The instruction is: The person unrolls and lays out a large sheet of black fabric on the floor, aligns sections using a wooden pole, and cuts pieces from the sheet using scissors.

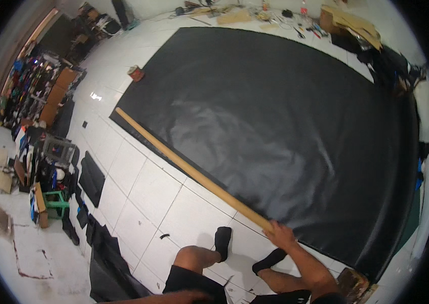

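A wide sheet of black, leather-like material [255,111] lies spread over the floor. Along its near-left edge rests a long tan pole [189,168], running from the far left corner down toward my feet. My right hand [281,236] is closed around the pole's near end, low over the sheet's edge. At the bottom of the picture, in front of my black shorts, my left hand [194,296] shows only in part; its fingers are not clear. A red can [136,73] sits at the sheet's far left edge.
White tiles [169,202] surround the sheet. Black scraps [108,258] lie to the left, near a green stool [56,203] and a grey crate [60,150]. Scissors [300,33] and loose tools lie along the far wall. A wooden block [352,285] touches the sheet's near right corner.
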Demonstrator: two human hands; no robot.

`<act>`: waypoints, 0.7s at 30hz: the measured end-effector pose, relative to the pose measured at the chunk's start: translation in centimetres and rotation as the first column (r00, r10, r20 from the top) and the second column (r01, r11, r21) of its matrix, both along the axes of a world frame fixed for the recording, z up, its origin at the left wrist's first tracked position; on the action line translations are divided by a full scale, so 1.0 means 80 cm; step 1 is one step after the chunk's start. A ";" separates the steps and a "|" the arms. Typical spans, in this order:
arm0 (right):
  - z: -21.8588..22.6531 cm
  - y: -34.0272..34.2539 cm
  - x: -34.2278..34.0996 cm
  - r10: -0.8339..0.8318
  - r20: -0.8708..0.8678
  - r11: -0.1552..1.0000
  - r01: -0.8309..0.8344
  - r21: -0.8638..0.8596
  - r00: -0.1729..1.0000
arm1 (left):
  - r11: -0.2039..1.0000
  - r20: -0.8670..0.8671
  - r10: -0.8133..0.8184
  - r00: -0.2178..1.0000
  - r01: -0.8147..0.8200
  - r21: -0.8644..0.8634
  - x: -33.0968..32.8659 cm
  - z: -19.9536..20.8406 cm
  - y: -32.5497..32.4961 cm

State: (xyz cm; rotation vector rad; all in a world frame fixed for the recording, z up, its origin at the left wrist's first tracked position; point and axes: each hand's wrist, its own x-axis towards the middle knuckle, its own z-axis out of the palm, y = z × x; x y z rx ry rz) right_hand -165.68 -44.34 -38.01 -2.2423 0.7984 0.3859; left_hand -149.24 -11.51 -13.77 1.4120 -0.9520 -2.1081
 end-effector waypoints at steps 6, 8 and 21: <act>-0.160 -0.071 0.009 -0.021 0.058 0.997 0.026 -0.079 0.998 | 0.678 0.509 0.706 0.493 -0.678 -0.283 0.249 -0.213 -0.113; -0.209 -0.079 -0.009 -0.043 0.113 0.993 0.054 -0.103 0.993 | 0.624 0.529 0.718 0.453 -0.756 -0.199 0.294 -0.354 -0.088; -0.317 -0.099 0.005 0.108 0.083 0.855 -0.050 -0.517 0.991 | 0.080 0.648 0.758 -0.074 -0.976 -0.205 0.354 -0.692 -0.172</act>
